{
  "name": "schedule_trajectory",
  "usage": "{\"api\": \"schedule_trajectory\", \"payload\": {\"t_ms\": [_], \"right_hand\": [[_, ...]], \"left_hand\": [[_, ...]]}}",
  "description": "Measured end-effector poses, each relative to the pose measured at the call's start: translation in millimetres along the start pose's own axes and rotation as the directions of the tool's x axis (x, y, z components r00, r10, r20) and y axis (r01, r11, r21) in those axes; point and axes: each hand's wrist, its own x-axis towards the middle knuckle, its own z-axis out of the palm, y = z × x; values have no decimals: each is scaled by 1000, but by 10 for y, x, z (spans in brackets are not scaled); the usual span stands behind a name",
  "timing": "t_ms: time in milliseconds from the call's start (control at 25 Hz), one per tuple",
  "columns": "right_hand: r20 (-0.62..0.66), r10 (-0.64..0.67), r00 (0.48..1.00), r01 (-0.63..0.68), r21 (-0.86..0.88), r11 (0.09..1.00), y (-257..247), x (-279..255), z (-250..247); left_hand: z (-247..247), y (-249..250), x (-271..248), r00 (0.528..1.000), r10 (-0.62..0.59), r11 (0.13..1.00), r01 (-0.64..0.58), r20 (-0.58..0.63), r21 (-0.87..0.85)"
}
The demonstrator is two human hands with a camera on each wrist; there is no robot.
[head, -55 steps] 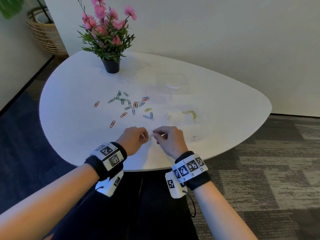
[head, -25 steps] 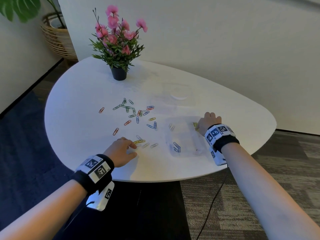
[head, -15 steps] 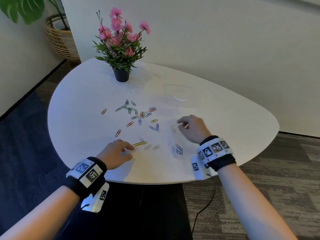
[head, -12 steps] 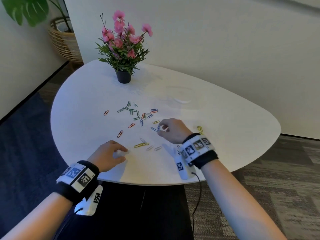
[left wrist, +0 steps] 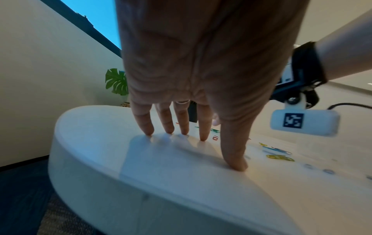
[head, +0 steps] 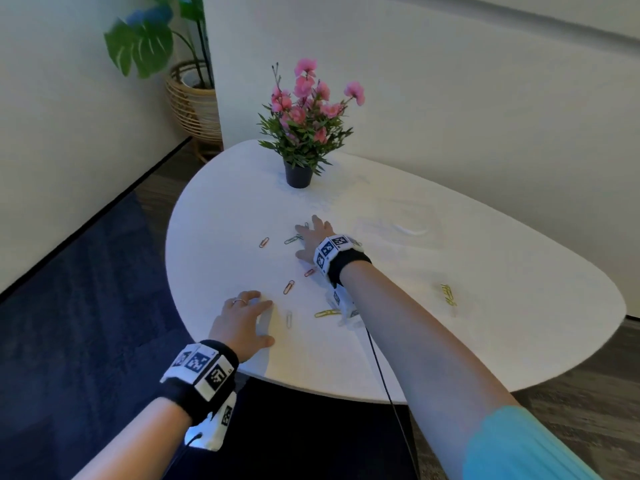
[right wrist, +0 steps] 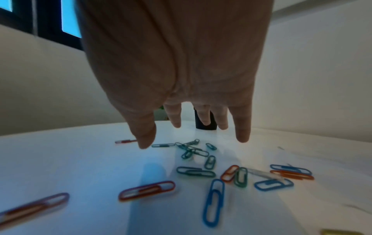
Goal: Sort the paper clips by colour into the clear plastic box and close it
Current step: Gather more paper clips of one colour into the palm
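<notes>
In the head view the right hand (head: 313,242) reaches to the centre of the white table (head: 485,334), fingers spread flat over the scattered paper clips (head: 292,240), holding nothing; the left hand (head: 242,318) lies open near the lower-left edge, fingertips on the tabletop. The clear plastic box (head: 403,225) is only a faint outline right of centre, and yellow clips (head: 447,294) lie far right; whether these sit in a compartment cannot be told. The left wrist view shows straight fingers (left wrist: 182,125) pressing the table, empty. In the right wrist view, open fingers (right wrist: 242,133) hover just above a green cluster (right wrist: 191,149) at mid-frame, with blue and red clips lower down. Best, I judge, to pinch one colour only, sliding a clip free of its tangled neighbours before lifting.
</notes>
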Motion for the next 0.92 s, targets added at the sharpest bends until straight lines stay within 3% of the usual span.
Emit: {"api": "schedule_trajectory", "payload": {"t_ms": [200, 280, 400, 560, 680, 800, 920], "right_hand": [[101, 31, 994, -26, -47, 999, -114, 265, 25], [50, 9, 999, -6, -59, 998, -172, 264, 13], [-93, 43, 995, -36, 77, 996, -188, 326, 38], [-76, 185, 980, -163, 228, 960, -70, 255, 116], [-145, 189, 971, -133, 329, 935, 45, 80, 142], [-165, 241, 956, -149, 433, 889, 146, -149, 137], [-156, 274, 949, -97, 684, 724, 125, -442, 105]], "left_hand": [[-25, 5, -20, 1000, 3, 1000, -3, 6, 8], [-25, 17, -21, 1000, -4, 1000, 4, 0, -6], [-22, 13, -9, 1000, -6, 999, 6, -20, -31], [-30, 7, -27, 999, -2, 998, 0, -32, -56], [-58, 8, -24, 1000, -1, 999, 0, -23, -54], [-121, 31, 60, 999, -25, 964, 13, -41, -265], [-204, 148, 196, 989, -117, 766, 29, -95, -642]]}}
